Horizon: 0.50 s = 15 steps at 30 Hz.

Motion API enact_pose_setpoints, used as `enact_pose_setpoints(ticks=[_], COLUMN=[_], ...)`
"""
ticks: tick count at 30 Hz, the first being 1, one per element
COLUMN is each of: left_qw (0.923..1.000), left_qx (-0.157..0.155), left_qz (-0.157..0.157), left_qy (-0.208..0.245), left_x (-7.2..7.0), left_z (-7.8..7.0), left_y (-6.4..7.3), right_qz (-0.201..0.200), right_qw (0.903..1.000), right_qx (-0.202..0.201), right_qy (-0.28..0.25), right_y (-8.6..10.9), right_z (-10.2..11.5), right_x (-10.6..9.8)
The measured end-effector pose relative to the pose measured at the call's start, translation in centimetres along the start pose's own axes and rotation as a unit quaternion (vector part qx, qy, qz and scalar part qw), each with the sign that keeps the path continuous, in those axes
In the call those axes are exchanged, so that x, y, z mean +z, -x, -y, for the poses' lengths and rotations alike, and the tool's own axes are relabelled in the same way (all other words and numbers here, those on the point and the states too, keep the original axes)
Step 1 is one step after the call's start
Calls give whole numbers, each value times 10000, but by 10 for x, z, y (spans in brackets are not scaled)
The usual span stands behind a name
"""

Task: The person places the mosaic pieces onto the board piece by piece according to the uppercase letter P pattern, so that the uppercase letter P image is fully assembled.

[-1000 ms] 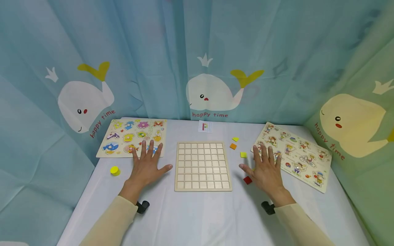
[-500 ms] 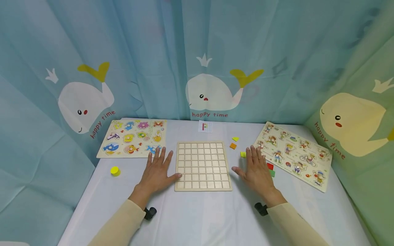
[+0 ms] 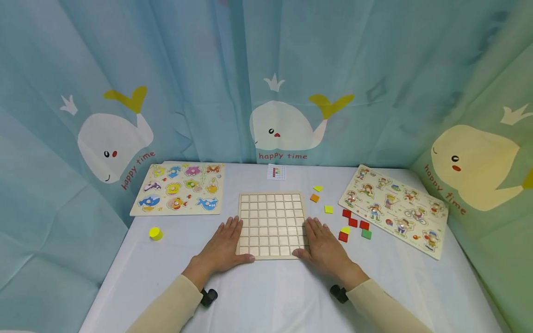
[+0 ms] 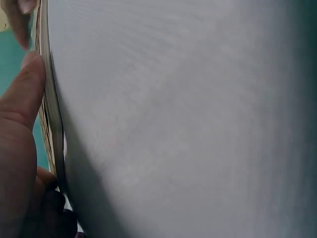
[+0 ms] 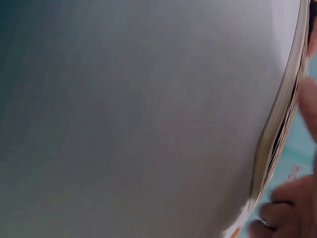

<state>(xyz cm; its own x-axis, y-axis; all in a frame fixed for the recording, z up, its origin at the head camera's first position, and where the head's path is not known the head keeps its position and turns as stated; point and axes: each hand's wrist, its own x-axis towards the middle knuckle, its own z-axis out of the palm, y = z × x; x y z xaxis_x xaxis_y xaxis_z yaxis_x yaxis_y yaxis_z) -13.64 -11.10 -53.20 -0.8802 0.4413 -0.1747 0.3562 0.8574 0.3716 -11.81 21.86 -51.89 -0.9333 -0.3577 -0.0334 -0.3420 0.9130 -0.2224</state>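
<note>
A pale wooden grid board (image 3: 272,226) lies flat in the middle of the white table, its squares bare. Along its left side lies my left hand (image 3: 222,245), fingers straight and thumb reaching over the front left corner. My right hand (image 3: 325,245) mirrors it on the right side, thumb at the front right corner. Seen from the left wrist, the thumb (image 4: 25,89) is right at the board's edge (image 4: 44,99). In the right wrist view, fingers (image 5: 287,203) show beside the board's edge (image 5: 280,124).
Right of the board lie several red tiles (image 3: 347,213), a green tile (image 3: 366,234), yellow pieces (image 3: 328,209) and an orange tile (image 3: 314,198). Peg puzzles stand left (image 3: 176,189) and right (image 3: 393,210). A yellow cylinder (image 3: 156,233) and a printed card (image 3: 276,172) are also here.
Both hands have come inward and down from above the table to the two sides of the grid board. Red, yellow and green tiles on the right are now uncovered.
</note>
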Motion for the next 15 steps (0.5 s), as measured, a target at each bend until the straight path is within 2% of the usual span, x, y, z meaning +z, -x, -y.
enact_pose_setpoints(ticks=[5, 11, 15], left_qw=[9998, 9993, 9988], left_qx=[148, 196, 283], left_qz=[68, 301, 342], left_qy=[75, 129, 188], left_x=[-4, -12, -14], left_z=[6, 14, 16], left_y=[4, 10, 10], right_qz=[319, 247, 245], right_qw=[9993, 9996, 9996], right_qx=[131, 127, 145], right_qy=[147, 93, -48], right_y=[6, 20, 27], right_z=[15, 29, 32], right_x=[2, 4, 4])
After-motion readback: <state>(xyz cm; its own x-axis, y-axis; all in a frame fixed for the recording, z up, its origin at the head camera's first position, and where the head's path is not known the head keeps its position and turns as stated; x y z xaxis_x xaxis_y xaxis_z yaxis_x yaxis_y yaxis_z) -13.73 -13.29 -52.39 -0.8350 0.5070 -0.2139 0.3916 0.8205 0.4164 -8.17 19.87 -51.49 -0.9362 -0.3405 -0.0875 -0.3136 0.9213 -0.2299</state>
